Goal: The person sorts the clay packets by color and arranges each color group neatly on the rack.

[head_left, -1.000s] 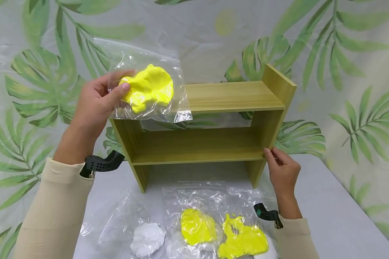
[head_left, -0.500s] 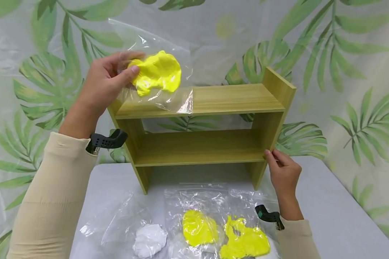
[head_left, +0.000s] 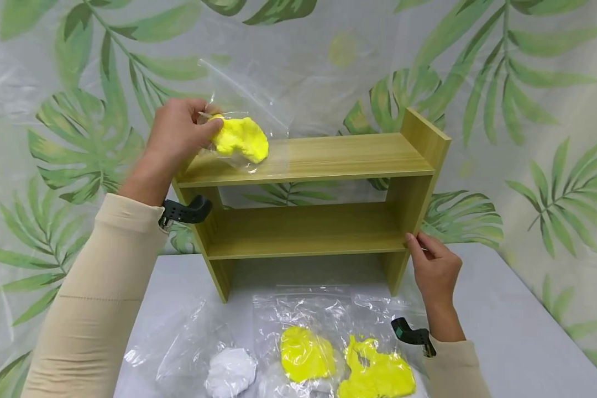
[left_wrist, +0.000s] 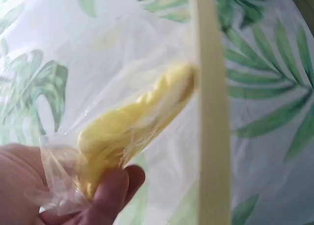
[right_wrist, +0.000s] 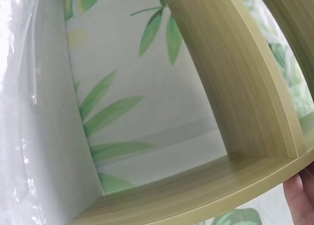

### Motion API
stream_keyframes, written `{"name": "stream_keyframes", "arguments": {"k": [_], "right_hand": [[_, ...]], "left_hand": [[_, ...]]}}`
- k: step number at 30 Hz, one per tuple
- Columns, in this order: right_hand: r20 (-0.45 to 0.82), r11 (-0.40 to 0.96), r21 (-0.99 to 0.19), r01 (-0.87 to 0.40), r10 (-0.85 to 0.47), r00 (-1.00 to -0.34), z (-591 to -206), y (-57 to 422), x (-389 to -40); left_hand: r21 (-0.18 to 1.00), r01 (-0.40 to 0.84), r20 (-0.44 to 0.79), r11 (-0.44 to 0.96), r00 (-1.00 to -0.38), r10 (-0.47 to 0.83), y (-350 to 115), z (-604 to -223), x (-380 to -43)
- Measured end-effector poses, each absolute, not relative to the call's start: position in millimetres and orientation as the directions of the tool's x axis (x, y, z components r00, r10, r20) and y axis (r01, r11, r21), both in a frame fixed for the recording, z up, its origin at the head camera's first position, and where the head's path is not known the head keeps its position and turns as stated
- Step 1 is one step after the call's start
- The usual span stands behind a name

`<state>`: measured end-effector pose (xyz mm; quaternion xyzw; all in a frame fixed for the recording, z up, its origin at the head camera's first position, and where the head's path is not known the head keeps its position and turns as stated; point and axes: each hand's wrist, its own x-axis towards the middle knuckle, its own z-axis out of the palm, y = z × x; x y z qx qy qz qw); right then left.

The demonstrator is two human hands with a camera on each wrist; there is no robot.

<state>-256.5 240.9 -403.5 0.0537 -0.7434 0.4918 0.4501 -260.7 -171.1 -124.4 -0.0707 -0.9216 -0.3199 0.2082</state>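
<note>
In the head view my left hand (head_left: 179,132) pinches a clear zip bag of yellow clay (head_left: 246,138) at its left side. The bag hangs over the left part of the top board of a small wooden shelf (head_left: 338,160). In the left wrist view the yellow clay (left_wrist: 132,117) appears edge-on, thumb and fingers gripping its lower end through the plastic. My right hand (head_left: 435,268) holds the shelf's right side panel by its front edge, level with the middle board. The right wrist view catches only some fingertips (right_wrist: 297,198) at that panel.
On the white table (head_left: 517,320), in front of the shelf, lie more clear bags: one with white clay (head_left: 230,371), two with yellow clay (head_left: 305,354), overlapping other pale lumps. Behind hangs a leaf-print cloth (head_left: 318,72).
My left hand has risen, then come down and to the right with the bag of yellow clay, over the top board. The bag has turned slightly. My right hand keeps its place.
</note>
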Motion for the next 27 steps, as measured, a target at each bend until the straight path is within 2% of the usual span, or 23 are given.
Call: {"name": "stream_keyframes", "arguments": {"k": [4,7,12,19,27], "right_hand": [[0.732,0.507,-0.673,-0.538,0.357,-0.580,-403.6,239.5,-257.7],[0.740,0.501,-0.665,-0.553,0.347,-0.576,-403.5,238.3,-258.4],[0.740,0.502,-0.664,-0.554,0.338,-0.582,-403.7,237.7,-259.7],[0.745,0.508,-0.658,-0.556,0.335,-0.577,-403.6,239.1,-260.1],[0.726,0.506,-0.678,-0.533,0.351,-0.592,-404.7,243.0,-258.2]], "left_hand": [[0.379,0.202,0.492,0.903,-0.871,-0.011,-167.5,-129.1,-258.5],[0.293,0.154,0.507,0.943,-0.862,-0.017,-169.6,-132.4,-257.9],[0.256,0.104,0.476,0.961,-0.879,-0.032,-175.1,-135.5,-256.5],[0.196,0.120,0.473,0.973,-0.881,0.014,-176.0,-136.5,-255.8],[0.158,0.165,0.561,0.974,-0.826,0.049,-174.2,-140.0,-258.1]]}}
